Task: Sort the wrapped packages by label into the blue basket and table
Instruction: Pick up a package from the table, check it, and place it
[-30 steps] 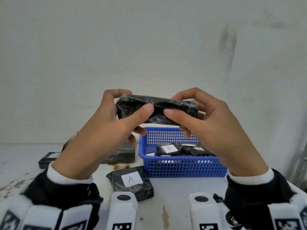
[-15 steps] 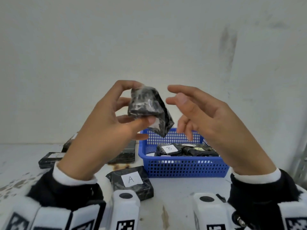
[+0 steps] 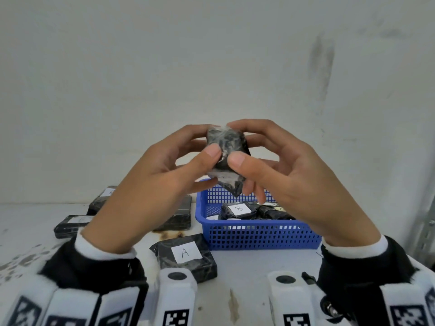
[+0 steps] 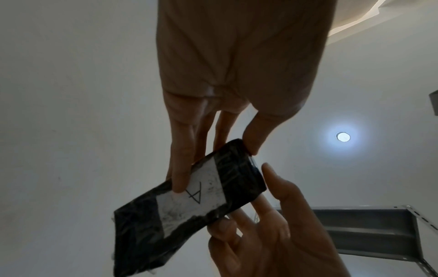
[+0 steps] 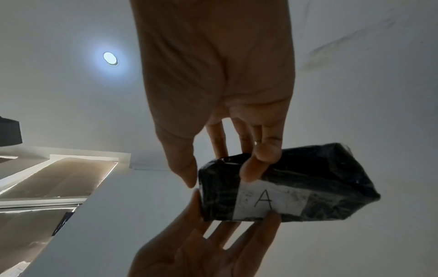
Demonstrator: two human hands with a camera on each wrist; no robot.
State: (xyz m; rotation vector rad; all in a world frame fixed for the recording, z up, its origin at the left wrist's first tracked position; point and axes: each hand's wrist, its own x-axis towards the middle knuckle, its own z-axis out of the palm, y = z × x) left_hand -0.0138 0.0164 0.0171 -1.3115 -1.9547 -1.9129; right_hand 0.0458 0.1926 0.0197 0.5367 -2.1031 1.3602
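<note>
From the head view, my left hand and right hand pinch 1 package above the blue basket; both wrist views show its A label, film probably slippery, so I grip its edges.

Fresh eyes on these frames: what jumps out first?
Both hands, left hand and right hand, hold one black wrapped package up in front of the wall, above the table. The wrist views show its white label marked A. Below it, the blue basket holds a B-labelled package, and an A-labelled package lies on the table.
</note>
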